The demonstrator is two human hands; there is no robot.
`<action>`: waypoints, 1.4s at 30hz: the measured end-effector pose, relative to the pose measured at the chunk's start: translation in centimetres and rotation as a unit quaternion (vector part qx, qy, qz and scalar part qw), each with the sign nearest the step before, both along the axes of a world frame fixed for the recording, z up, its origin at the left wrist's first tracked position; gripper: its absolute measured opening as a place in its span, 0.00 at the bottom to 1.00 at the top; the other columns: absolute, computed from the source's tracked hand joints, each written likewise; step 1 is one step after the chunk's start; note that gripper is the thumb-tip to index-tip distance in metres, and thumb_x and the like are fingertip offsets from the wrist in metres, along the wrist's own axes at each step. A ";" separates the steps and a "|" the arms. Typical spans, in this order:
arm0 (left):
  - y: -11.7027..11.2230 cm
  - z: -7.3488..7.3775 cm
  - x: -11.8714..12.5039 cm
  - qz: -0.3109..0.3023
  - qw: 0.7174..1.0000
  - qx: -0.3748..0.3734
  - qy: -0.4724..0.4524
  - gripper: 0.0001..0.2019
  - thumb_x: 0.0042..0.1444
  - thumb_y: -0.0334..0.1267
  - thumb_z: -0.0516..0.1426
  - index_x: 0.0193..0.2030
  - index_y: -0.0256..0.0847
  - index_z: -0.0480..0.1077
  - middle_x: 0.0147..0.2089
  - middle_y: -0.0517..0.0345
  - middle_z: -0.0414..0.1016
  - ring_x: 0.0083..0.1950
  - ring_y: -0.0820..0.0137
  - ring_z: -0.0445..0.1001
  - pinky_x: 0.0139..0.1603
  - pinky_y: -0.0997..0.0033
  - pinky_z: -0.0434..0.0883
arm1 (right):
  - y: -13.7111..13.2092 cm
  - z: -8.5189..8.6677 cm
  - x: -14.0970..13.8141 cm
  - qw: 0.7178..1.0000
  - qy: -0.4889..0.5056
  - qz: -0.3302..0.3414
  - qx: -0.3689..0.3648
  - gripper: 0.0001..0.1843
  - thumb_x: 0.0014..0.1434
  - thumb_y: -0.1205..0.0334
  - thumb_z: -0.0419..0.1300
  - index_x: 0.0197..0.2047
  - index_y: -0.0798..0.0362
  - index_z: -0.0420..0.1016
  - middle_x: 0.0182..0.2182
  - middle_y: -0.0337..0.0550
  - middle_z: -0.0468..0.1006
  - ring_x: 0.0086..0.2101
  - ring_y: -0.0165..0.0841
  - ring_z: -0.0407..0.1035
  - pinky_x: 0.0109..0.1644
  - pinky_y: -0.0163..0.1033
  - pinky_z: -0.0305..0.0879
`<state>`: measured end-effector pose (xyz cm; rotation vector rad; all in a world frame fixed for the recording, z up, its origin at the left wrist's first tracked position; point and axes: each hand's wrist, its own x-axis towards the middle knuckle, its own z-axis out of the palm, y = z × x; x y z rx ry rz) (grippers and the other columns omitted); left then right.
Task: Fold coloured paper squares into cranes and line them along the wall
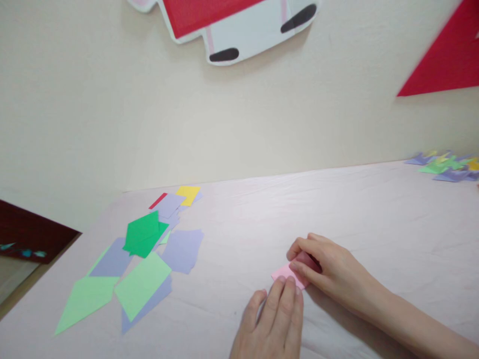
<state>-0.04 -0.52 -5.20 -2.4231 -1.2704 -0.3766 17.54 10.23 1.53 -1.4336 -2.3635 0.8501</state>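
Observation:
A small piece of pink paper (283,271) lies on the pale cloth right of centre, its right part raised and partly hidden by fingers. My right hand (327,262) comes in from the right and grips that raised part between thumb and fingers. From below, my left hand (275,319) reaches the paper's near edge with its fingers stretched out and fingertips resting on it. Whether the paper has folds under my fingers is hard to see.
Loose sheets lie on the left: light green paper (144,284), dark green paper (144,234), purple paper (183,250) and yellow paper (189,194). Folded paper pieces (445,164) are heaped at the far right by the wall (262,124). The cloth-covered surface (232,219) ends at the left.

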 end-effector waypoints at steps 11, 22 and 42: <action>0.5 0.4 0.1 0.006 0.999 0.033 -0.016 0.18 0.67 0.34 0.46 0.59 0.43 0.69 0.63 0.61 0.70 0.67 0.68 0.59 0.54 0.68 0.64 | -0.1 -0.2 0.1 1.000 0.000 -0.002 -0.003 0.06 0.58 0.68 0.55 0.33 0.51 0.73 0.27 0.41 0.71 0.32 0.37 0.67 0.37 0.39 0.60; 0.7 1.4 0.1 -0.002 1.000 0.025 -0.001 0.18 0.68 0.36 0.46 0.59 0.43 0.70 0.61 0.63 0.72 0.63 0.68 0.64 0.51 0.66 0.65 | -0.1 -0.1 0.0 1.000 -0.008 -0.006 -0.003 0.06 0.58 0.69 0.56 0.32 0.51 0.72 0.27 0.41 0.72 0.33 0.37 0.67 0.37 0.40 0.59; 1.9 3.1 0.9 -0.023 0.997 0.032 -0.062 0.16 0.67 0.34 0.46 0.49 0.43 0.74 0.51 0.61 0.78 0.53 0.66 0.69 0.50 0.65 0.61 | -1.6 0.0 1.0 0.997 0.052 0.044 0.023 0.11 0.58 0.69 0.57 0.45 0.50 0.70 0.41 0.44 0.71 0.43 0.39 0.65 0.47 0.46 0.63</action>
